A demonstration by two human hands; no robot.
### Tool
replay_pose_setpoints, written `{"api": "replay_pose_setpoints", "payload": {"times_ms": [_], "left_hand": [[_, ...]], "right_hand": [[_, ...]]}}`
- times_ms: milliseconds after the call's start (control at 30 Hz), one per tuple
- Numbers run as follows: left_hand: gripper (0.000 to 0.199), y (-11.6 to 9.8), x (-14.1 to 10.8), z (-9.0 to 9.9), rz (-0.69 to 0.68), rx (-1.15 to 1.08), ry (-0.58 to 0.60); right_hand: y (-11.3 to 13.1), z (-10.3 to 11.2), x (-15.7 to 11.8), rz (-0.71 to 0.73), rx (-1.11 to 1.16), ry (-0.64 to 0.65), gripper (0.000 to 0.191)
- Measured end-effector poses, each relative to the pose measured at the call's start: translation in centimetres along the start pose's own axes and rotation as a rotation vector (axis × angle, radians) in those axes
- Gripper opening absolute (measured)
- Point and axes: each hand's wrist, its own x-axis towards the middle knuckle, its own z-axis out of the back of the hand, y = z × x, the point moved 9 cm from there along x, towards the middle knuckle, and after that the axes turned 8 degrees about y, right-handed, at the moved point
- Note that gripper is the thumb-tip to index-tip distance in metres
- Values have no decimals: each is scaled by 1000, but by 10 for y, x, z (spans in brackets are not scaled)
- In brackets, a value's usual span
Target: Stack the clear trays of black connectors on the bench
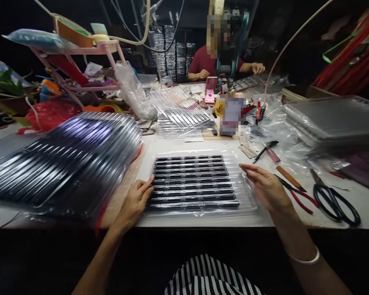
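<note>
A clear plastic tray lies flat on the white table in front of me. It holds several slim black strips in parallel rows; bare grooves show along its right side. My left hand grips the tray's left edge, thumb and fingers closed together at the strips' ends. At the right edge is my right hand, its fingers stretched out and slightly blurred. It appears to hold nothing, and I cannot tell whether it touches the rim.
Stacked filled trays stand at left, blurred. More clear trays are piled at right. Scissors, red-handled pliers and a wood-handled blade lie near my right hand. Behind, a phone stands upright; a person works across the table.
</note>
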Motion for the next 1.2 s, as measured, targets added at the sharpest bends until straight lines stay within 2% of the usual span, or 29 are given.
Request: {"api": "replay_pose_setpoints", "payload": {"times_ms": [167,300,367,433,500,600,667,733,800,900,967,1000,1033,1100,1133,1200], "left_hand": [[47,-6,-1,-2,15,-17,41],[52,-4,-2,-4,41,-35,95],[52,1,-2,-1,58,-125,79],[53,11,-4,8,105,-314,-1],[56,26,-7,17,176,-544,-120],[55,38,-12,25,242,-754,-230],[49,38,-13,29,253,-776,-249],[42,33,-14,36,245,-746,-272],[36,22,-13,43,211,-698,-306],[29,-10,-9,49,119,-622,-360],[25,-40,-6,37,71,-614,-331],[25,-58,-4,23,50,-634,-276],[25,-78,-2,4,29,-674,-182],[33,-123,-1,-49,-33,-823,88],[45,-146,-2,-74,-74,-914,208],[76,-180,-2,-111,-117,-1061,308]], "right_hand": [[17,8,2,41,138,15,21],[24,-2,-2,-50,158,52,40],[25,-9,-5,-68,180,80,49],[30,-12,-5,-8,239,93,52],[35,-6,-4,82,301,41,51],[39,20,-1,209,426,-163,40],[31,37,-1,167,536,-307,32],[17,45,-3,6,596,-410,31],[11,47,-8,-117,583,-441,35],[19,44,-13,-59,547,-381,33],[26,35,-17,23,547,-303,32],[28,28,-19,56,551,-256,32],[30,20,-22,80,552,-200,32],[29,0,-32,94,542,-79,33],[26,-9,-38,81,538,-34,34],[15,-22,-52,33,517,27,35]]}}
